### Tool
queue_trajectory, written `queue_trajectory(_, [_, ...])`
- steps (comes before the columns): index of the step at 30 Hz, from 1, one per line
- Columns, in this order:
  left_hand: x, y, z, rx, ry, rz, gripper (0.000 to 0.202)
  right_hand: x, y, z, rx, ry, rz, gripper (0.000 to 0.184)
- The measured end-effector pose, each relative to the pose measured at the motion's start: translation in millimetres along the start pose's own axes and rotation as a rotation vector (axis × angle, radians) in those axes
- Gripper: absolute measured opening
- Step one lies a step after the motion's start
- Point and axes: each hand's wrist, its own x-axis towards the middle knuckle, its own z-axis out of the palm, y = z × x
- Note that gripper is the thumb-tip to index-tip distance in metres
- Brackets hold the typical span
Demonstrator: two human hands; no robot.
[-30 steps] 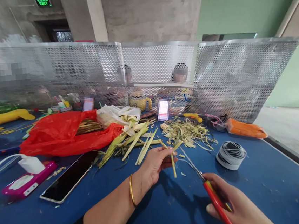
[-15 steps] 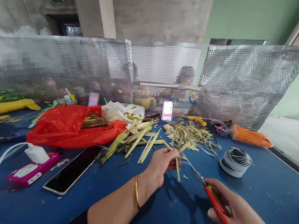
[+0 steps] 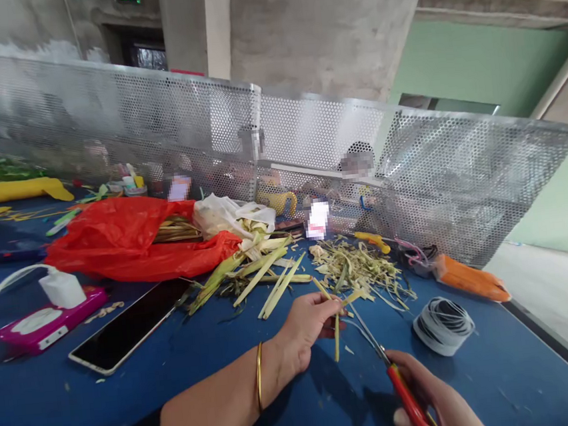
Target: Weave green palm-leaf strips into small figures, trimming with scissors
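My left hand (image 3: pixel 305 326) pinches a folded yellow-green leaf strip (image 3: pixel 336 332) just above the blue table (image 3: pixel 190 383). One end of the strip hangs down, other ends stick up past my fingers. My right hand (image 3: pixel 441 407) at the bottom edge grips red-handled scissors (image 3: pixel 386 364). The blades are open and their tips reach up to the strip beside my left fingers. A gold bangle sits on my left wrist.
A pile of leaf trimmings (image 3: pixel 359 266) and longer leaf strips (image 3: pixel 254 273) lie behind my hands. A red plastic bag (image 3: pixel 126 245), a black phone (image 3: pixel 124 329), a pink device with a white charger (image 3: pixel 43 320), a grey wire coil (image 3: pixel 443 325) and an orange tool (image 3: pixel 465 276) surround them. A perforated metal screen (image 3: pixel 307 144) stands behind, with people beyond it.
The view has tilted and shifted a little. My hands keep their grips, and the scissor tips have come closer to the strip at my left fingers.
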Motion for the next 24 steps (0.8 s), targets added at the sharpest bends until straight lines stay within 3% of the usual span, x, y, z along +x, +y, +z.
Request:
queue_trajectory(7, [-1, 2, 0.8, 0.075, -0.024, 0.026, 0.004, 4, -24, 2, -0.032, -0.003, 0.024, 0.053])
queue_trajectory(16, [8, 3, -0.5, 0.040, -0.034, -0.012, 0.003, 6, -29, 10, 0.058, 0.038, 0.027, 0.054])
queue_trajectory(19, [14, 8, 3.2, 0.021, -0.027, -0.027, 0.003, 11, -31, 7, 0.035, 0.000, 0.048, 0.058])
queue_trajectory(24, [23, 27, 9.8, 0.019, -0.014, 0.008, 0.004, 30, -37, -2, 0.073, 0.071, -0.001, 0.054])
